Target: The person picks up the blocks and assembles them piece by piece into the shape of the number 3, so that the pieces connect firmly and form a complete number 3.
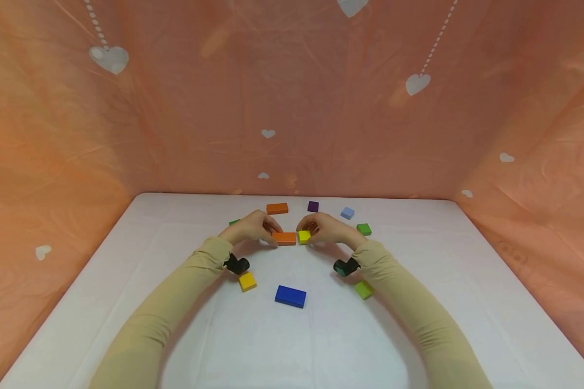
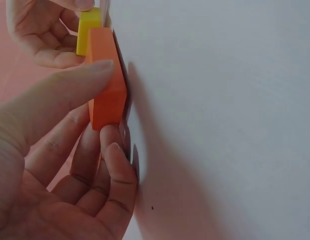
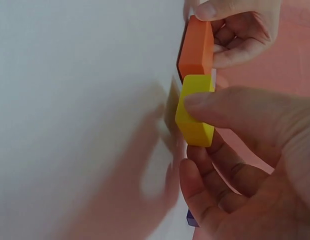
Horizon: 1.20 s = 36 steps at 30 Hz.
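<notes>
My left hand pinches an orange rectangular block between thumb and fingers near the middle of the white table. Just to its right, a yellow block is held by my right hand. In the left wrist view the thumb presses the side of the orange block. The right wrist view has the thumb on the yellow block, its end facing the orange one. A narrow gap parts the two blocks in the head view. Whether they touch the table is unclear.
Around the hands lie an orange block, a purple block, a light blue block, green blocks, a yellow-orange block, a blue block and a lime block. An orange curtain surrounds the table.
</notes>
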### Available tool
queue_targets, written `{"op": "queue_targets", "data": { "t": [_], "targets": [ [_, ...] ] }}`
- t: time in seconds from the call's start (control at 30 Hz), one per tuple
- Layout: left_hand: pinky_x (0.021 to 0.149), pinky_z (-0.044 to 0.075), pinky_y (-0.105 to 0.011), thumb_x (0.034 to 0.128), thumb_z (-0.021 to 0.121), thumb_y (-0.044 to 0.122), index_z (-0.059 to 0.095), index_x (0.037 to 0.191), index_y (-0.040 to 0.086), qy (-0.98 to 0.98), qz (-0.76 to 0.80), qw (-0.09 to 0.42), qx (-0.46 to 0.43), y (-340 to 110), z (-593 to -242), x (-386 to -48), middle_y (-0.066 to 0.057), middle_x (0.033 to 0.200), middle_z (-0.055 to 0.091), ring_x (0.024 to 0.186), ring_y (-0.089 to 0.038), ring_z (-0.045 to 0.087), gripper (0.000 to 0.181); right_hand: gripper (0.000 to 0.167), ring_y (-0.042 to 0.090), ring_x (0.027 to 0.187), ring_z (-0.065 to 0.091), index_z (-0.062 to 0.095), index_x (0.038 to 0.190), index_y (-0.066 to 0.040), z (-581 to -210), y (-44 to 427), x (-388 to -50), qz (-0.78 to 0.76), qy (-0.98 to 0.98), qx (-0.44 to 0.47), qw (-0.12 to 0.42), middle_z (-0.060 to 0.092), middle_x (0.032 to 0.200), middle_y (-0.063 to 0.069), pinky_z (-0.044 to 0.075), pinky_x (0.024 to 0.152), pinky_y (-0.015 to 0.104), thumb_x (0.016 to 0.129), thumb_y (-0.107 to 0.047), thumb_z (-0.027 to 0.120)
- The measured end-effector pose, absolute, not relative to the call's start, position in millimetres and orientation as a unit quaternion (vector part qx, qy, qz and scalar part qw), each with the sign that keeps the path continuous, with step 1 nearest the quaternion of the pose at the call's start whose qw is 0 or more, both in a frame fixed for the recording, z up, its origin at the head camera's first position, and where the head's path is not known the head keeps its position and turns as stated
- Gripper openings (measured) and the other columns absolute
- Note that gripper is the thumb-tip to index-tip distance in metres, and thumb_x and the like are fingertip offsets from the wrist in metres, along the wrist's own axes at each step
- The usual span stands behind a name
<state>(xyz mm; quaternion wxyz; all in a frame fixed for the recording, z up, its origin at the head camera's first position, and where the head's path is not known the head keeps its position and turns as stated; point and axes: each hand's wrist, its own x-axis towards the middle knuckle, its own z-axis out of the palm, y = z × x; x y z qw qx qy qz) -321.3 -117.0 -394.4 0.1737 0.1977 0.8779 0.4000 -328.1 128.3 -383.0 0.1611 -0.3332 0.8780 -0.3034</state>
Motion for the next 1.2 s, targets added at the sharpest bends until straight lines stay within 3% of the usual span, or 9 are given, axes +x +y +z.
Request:
{"op": "queue_targets", "data": {
  "t": [0.33, 0.67, 0.9, 1.2],
  "targets": [
    [0.076, 0.048, -0.027, 0.0735, 0.082, 0.006, 0.072, 0.105, 0.003, 0.874, 0.413, 0.181, 0.18, -118.0, -396.3, -319.0, -0.003, 0.095, 0.069, 0.083, -0.018, 0.056, 0.033, 0.032, 0.021, 0.096, 0.058, 0.066, 0.11, -0.004, -388.9, 120.8, -328.3, -0.303, 0.878, -0.328, 0.17, 0.065, 0.104, 0.005, 0.048, 0.089, 0.033, 0.08, 0.002, 0.073],
    [0.07, 0.046, -0.026, 0.0723, 0.084, 0.008, 0.073, 0.103, 0.004, 0.872, 0.417, 0.185, 0.176, -117.4, -399.7, -320.0, -0.005, 0.088, 0.066, 0.079, -0.019, 0.053, 0.033, 0.032, 0.02, 0.094, 0.057, 0.065, 0.111, -0.005, -393.3, 119.3, -329.1, -0.309, 0.881, -0.318, 0.165, 0.063, 0.103, 0.004, 0.048, 0.087, 0.032, 0.08, 0.0, 0.074],
    [0.076, 0.047, -0.028, 0.0737, 0.083, 0.01, 0.072, 0.106, 0.005, 0.874, 0.412, 0.182, 0.183, -118.9, -399.4, -319.8, -0.003, 0.096, 0.067, 0.084, -0.02, 0.055, 0.035, 0.033, 0.022, 0.095, 0.056, 0.064, 0.113, -0.005, -391.5, 118.9, -327.3, -0.322, 0.879, -0.309, 0.168, 0.063, 0.105, 0.005, 0.048, 0.089, 0.033, 0.081, 0.0, 0.074],
    [0.077, 0.053, -0.03, 0.0849, 0.074, 0.015, 0.067, 0.113, -0.001, 0.864, 0.445, 0.174, 0.158, -125.6, -396.5, -319.2, -0.008, 0.104, 0.068, 0.086, -0.019, 0.063, 0.033, 0.037, 0.022, 0.098, 0.056, 0.062, 0.116, -0.003, -392.8, 123.6, -328.8, -0.341, 0.87, -0.315, 0.168, 0.063, 0.109, 0.006, 0.047, 0.091, 0.033, 0.081, -0.003, 0.074]
  ]
}}
